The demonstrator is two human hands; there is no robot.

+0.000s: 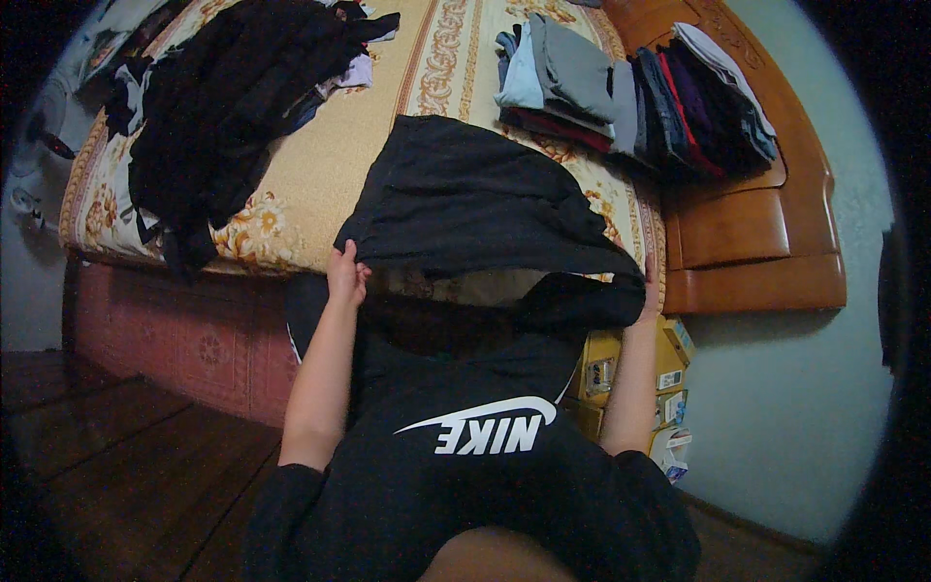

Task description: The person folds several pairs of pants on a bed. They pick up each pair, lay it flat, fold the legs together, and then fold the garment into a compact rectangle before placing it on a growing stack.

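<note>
A black garment (475,199) stretches between my two hands, its far part lying on the bed and its near edge lifted at the front. Whether it is a top or a bottom, I cannot tell. At its near left corner, my left hand (348,275) is closed in a pinch on the cloth. My right hand (650,288) grips the near right end, where a bunched fold hangs over and hides most of the fingers.
On the patterned bedspread (373,107), a heap of dark clothes (218,107) lies at the left. Folded clothes (567,78) are stacked at the far right, with more piled clothes (703,107) against the wooden headboard (766,242). Boxes (669,383) stand below the bed at the right.
</note>
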